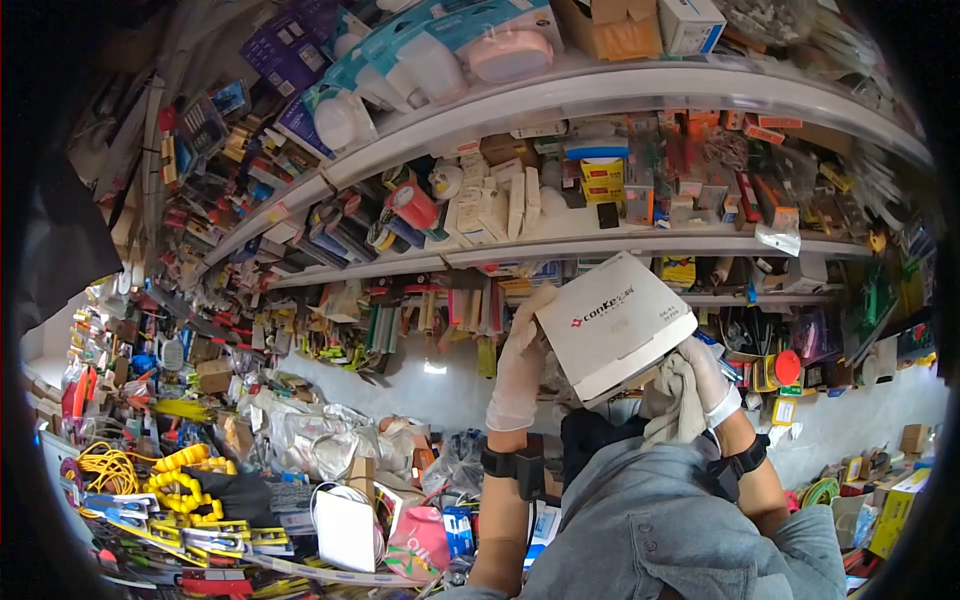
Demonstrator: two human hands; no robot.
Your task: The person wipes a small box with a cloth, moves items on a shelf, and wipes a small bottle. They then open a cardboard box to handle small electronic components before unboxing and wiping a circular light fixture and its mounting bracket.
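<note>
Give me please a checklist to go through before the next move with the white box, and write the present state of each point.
1. Left hand grips the box: ok, it holds the left edge.
2. Right hand supports the box: ok, it is at the lower right corner.
3. Cloth is under control: ok, bunched in the right hand, hanging below the box.
4. Box is level: not ok, it is tilted.
5. Box lid is shut: cannot tell.
6. Free room on the shelf behind the box: not ok, it is packed with goods.
</note>
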